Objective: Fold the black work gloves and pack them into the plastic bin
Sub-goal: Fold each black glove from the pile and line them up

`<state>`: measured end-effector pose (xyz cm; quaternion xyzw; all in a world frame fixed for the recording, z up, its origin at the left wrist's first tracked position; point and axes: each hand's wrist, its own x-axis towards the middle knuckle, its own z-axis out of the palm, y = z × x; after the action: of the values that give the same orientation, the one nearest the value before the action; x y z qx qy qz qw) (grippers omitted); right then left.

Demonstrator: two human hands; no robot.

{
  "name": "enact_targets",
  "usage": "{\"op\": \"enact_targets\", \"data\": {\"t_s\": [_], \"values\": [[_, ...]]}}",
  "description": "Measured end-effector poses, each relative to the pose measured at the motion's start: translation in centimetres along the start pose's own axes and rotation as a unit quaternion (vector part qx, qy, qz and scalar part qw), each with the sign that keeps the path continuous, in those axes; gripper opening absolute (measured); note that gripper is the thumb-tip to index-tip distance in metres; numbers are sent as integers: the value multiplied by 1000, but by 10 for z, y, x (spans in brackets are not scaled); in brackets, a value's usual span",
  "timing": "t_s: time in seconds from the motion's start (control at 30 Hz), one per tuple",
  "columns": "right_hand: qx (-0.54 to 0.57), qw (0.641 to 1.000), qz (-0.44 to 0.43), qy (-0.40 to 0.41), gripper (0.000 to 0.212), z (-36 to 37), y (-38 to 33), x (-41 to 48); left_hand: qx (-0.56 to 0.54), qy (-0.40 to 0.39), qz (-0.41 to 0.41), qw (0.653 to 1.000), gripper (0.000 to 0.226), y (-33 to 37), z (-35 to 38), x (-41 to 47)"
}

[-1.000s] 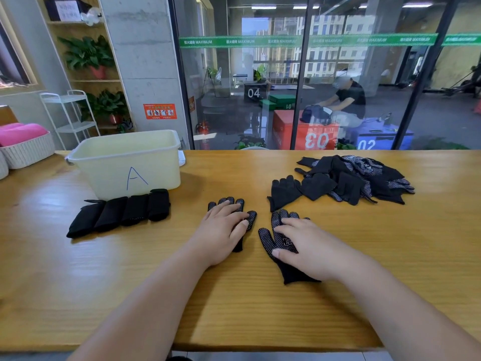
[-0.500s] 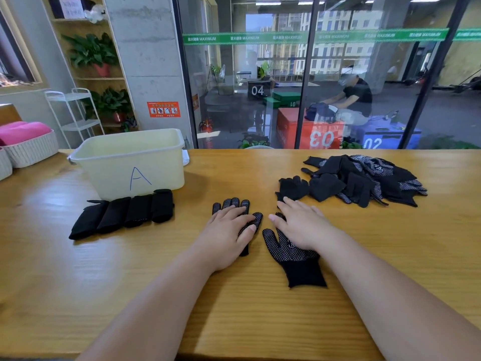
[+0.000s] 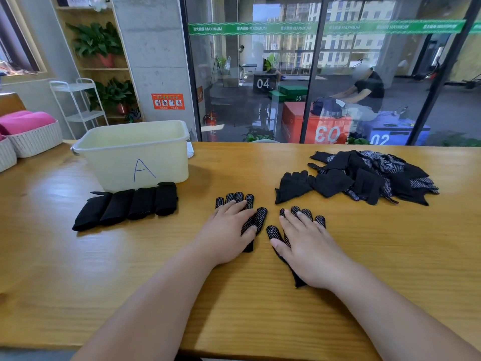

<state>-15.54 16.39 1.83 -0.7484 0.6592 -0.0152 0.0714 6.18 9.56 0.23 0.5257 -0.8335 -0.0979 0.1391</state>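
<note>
Left hand (image 3: pixel 226 230): lies flat, palm down, fingers straight and close together, pressing on a glove; it holds nothing.
Right hand (image 3: pixel 309 246): also flat and palm down, fingers straight and slightly spread, pressing on a second glove; nothing is gripped.
Left dotted glove (image 3: pixel 260 217): under the left hand, flat on the table. Its four fingertips stick out past the hand's fingertips, and its thumb shows on the side toward the right hand.
Right dotted glove (image 3: pixel 276 233): under the right hand. Its fingertips show beyond the hand, its thumb points toward the left hand, and its cuff peeks out by the wrist.
Gap between the two gloves: narrow; the glove thumbs are near each other but apart.
Row of folded gloves (image 3: pixel 127 204): four black bundles side by side, out to the left of the left hand and well apart from it.
Plastic bin (image 3: pixel 117 165): pale yellow, marked "A", just behind the folded row, farther from the left hand.
Single black glove (image 3: pixel 291 185): flat, just beyond the right hand's fingertips.
Pile of loose gloves (image 3: pixel 369 175): beyond and to the right of the right hand, touching the single glove.
Wooden table (image 3: pixel 247 308): bears everything.
Woven basket (image 3: pixel 36 139): far left, holding pink cloth.
</note>
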Motion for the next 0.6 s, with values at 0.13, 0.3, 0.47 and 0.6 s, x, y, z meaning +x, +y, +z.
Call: {"op": "enact_targets", "data": {"t_s": [0.13,0.3,0.47,0.6], "values": [[4,1000,-12,5,77,5,3,7,34,-27,-9,999,61,2,-8,-6],[-1,999,-30,25,75,7,-3,2,50,14,4,999,61,-2,-8,-11],[-3,999,-28,17,77,8,-2,1,73,-66,-11,995,65,0,-2,-10],[-6,1000,-14,3,79,9,-1,11,107,-96,-35,989,70,1,-1,-7]]}}
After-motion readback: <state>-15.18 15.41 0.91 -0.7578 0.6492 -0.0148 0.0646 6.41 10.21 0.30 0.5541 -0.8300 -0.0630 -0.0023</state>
